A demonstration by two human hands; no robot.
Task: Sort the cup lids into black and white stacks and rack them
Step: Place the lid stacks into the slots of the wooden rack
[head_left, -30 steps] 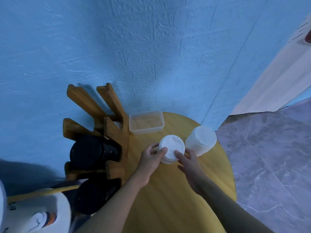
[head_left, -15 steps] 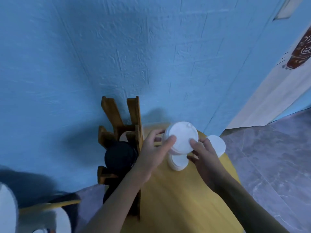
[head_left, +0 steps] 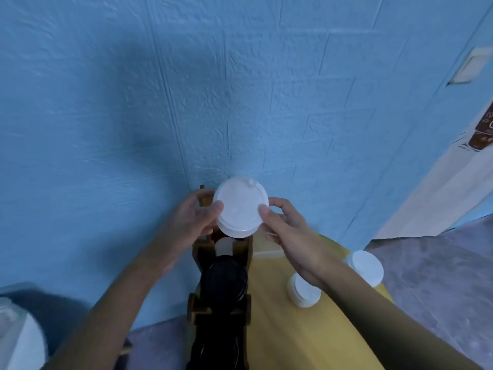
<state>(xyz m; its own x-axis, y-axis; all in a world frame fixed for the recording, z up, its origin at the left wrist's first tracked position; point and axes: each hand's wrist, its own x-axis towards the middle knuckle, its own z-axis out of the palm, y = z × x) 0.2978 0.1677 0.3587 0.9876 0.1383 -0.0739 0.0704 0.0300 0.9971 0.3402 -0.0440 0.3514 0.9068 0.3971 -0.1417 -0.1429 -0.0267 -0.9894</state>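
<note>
Grip comes from both sides: the left hand [head_left: 192, 217] and the right hand [head_left: 290, 236] each curl around the rim of the white lid stack [head_left: 240, 206]. One thumb of each lies on the top face and the other fingers go behind or under it. I think two hands are used because loose lids slide apart easily, and pressure from opposite sides keeps them together as one block.

The stack is held just over the far upper end of the wooden rack [head_left: 241, 248], with its flat face turned toward the person. Whether it already touches the wood I cannot tell, because the stack hides that part. This position suggests that the stack is being lined up with a free cradle there.

Lower in the rack, on the person's side, the black lids [head_left: 224, 284] already lie on edge between the posts, so the black part looks done. To the right of the rack, on the yellow table [head_left: 280, 337], a short white stack [head_left: 302, 292] and a taller white stack [head_left: 366, 268] stand apart from each other, probably waiting for racking. The rack stands close against the blue wall [head_left: 133, 102].
</note>
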